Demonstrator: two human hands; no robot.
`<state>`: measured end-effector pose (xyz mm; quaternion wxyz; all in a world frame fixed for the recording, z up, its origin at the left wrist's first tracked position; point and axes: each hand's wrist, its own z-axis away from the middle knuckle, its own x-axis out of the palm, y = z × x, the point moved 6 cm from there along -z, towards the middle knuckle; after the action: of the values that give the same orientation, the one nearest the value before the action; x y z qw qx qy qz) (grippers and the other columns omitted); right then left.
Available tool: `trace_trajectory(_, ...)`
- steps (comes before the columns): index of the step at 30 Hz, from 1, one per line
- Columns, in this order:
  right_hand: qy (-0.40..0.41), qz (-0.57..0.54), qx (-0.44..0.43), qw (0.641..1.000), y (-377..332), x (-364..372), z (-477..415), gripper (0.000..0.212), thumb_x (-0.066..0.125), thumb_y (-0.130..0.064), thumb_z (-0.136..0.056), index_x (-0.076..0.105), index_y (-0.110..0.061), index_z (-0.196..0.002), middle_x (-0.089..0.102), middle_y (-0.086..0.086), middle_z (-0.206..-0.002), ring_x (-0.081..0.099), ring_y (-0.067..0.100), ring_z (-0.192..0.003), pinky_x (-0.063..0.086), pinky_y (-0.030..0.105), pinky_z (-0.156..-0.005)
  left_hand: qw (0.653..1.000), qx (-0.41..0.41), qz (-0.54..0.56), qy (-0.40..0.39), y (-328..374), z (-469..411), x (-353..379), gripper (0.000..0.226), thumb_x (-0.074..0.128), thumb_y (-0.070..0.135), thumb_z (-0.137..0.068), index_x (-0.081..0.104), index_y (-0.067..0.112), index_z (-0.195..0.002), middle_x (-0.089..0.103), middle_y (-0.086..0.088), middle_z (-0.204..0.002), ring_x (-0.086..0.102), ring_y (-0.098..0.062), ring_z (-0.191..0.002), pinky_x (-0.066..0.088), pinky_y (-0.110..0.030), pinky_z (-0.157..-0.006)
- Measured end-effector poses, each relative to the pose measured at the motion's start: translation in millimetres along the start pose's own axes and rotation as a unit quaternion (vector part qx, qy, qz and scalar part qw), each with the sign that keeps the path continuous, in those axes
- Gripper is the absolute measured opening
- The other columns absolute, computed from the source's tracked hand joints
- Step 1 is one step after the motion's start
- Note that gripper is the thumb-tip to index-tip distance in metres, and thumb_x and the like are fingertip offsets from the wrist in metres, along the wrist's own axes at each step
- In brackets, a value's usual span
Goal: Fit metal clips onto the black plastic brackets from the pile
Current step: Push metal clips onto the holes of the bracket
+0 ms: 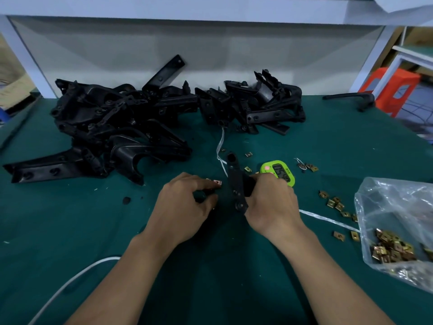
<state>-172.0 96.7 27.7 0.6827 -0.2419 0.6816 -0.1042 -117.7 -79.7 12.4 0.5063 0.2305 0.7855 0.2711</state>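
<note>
Right hand: the right hand (pixel 271 202) has its fingers (pixel 262 181) wrapped round the lower part of 1 black bracket (pixel 235 174) and holds it above the worktop, its long axis running away from the person and leaning slightly left.
Left hand: the left hand (pixel 185 202) sits just left of the held bracket with its fingers (pixel 206 185) curled inward. 1 small metal clip (pixel 217 182) lies against the index fingertip; I cannot tell whether it is pinched.
Gap: the clip is just beside the bracket's left edge, and contact cannot be made out.
Pile: the pile of black brackets (pixel 112 127) lies at the far left of the worktop (pixel 58 219), with a smaller heap (pixel 255 106) to its right against the back panel.
Loose clips: brass-coloured loose clips (pixel 337 205) are scattered right of the right hand, and a few more lie beyond the held bracket.
Bag: a clear plastic bag (pixel 393 200) at the right edge holds many more clips.
Timer: a green timer (pixel 280 172) sits just behind the right hand, partly covered by it.
Strap: a white strap (pixel 328 219) runs from under the right hand towards the bag.
Cable: a white cable (pixel 70 277) curves across the near left.
</note>
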Motion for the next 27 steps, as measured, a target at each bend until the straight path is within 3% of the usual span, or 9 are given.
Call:
trace_trajectory(3,-0.01,-0.13,-0.002,0.991,6,-2,-2,0.032,0.065,-0.025,-0.085,0.05,-0.015,-0.058,0.051,-0.004,-0.049,0.047,0.023,-0.05,0.032,0.028,-0.052,0.999,0.009,0.032,0.011,7,1,-4,0.027,0.084,0.028,-0.077,0.079,0.038,-0.102,0.065,0.032,-0.087,0.061,0.004,-0.098,0.038,-0.001,-0.088)
trace_trajectory(6,-0.088,-0.321,0.034,0.942,2,0,-2,0.026,0.065,-0.021,-0.087,0.063,-0.01,-0.063,0.064,0.002,-0.056,0.048,0.015,-0.046,0.037,0.027,-0.048,0.996,0.029,0.084,-0.011,19,4,-5,0.035,0.081,0.039,-0.072,0.075,0.044,-0.107,0.068,0.029,-0.095,0.064,-0.003,-0.098,0.046,-0.012,-0.084)
trace_trajectory(8,-0.16,-0.409,0.055,0.896,-5,5,2,0.023,0.067,-0.018,-0.09,0.067,-0.008,-0.07,0.064,0.006,-0.059,0.044,0.016,-0.041,0.035,0.024,-0.041,0.992,0.043,0.116,-0.016,25,6,-5,0.041,0.084,0.035,-0.072,0.072,0.05,-0.108,0.069,0.029,-0.095,0.065,-0.007,-0.096,0.048,-0.017,-0.079)
trace_trajectory(13,-0.202,-0.481,0.111,0.846,-7,13,8,0.022,0.073,-0.021,-0.091,0.073,-0.008,-0.073,0.052,0.004,-0.054,0.036,0.013,-0.038,0.028,0.02,-0.036,0.983,0.02,0.182,-0.011,22,6,-5,0.038,0.088,0.022,-0.076,0.076,0.052,-0.096,0.074,0.023,-0.089,0.069,-0.015,-0.092,0.055,-0.038,-0.081)
trace_trajectory(15,-0.194,-0.483,0.115,0.846,-7,15,8,0.022,0.072,-0.022,-0.091,0.071,-0.007,-0.074,0.053,0.004,-0.054,0.037,0.014,-0.039,0.029,0.02,-0.037,0.983,0.006,0.181,-0.001,19,5,-5,0.036,0.089,0.022,-0.074,0.077,0.052,-0.091,0.074,0.023,-0.087,0.069,-0.014,-0.088,0.056,-0.037,-0.079)
trace_trajectory(20,-0.185,-0.481,0.059,0.855,-10,13,6,0.015,0.073,-0.011,-0.089,0.07,-0.012,-0.074,0.062,0.008,-0.061,0.044,0.014,-0.042,0.034,0.018,-0.04,0.991,-0.01,0.128,0.037,11,4,-10,0.025,0.09,0.025,-0.07,0.079,0.043,-0.082,0.071,0.022,-0.08,0.065,-0.007,-0.08,0.044,-0.01,-0.066)
trace_trajectory(23,-0.165,-0.455,0.03,0.874,-10,12,5,0.013,0.074,0.001,-0.081,0.071,-0.011,-0.077,0.057,0.006,-0.053,0.045,0.013,-0.04,0.037,0.016,-0.042,0.991,-0.018,0.128,0.042,10,4,-11,0.024,0.091,0.025,-0.068,0.078,0.043,-0.078,0.071,0.022,-0.082,0.066,-0.004,-0.082,0.045,-0.009,-0.069)
trace_trajectory(27,-0.124,-0.423,-0.008,0.897,-10,10,2,0.017,0.075,0.002,-0.077,0.071,-0.011,-0.067,0.058,0.012,-0.052,0.048,0.017,-0.041,0.041,0.02,-0.046,0.991,-0.001,0.132,0.006,14,4,-9,0.024,0.089,0.023,-0.071,0.077,0.042,-0.081,0.072,0.026,-0.082,0.069,-0.002,-0.082,0.049,-0.011,-0.071)
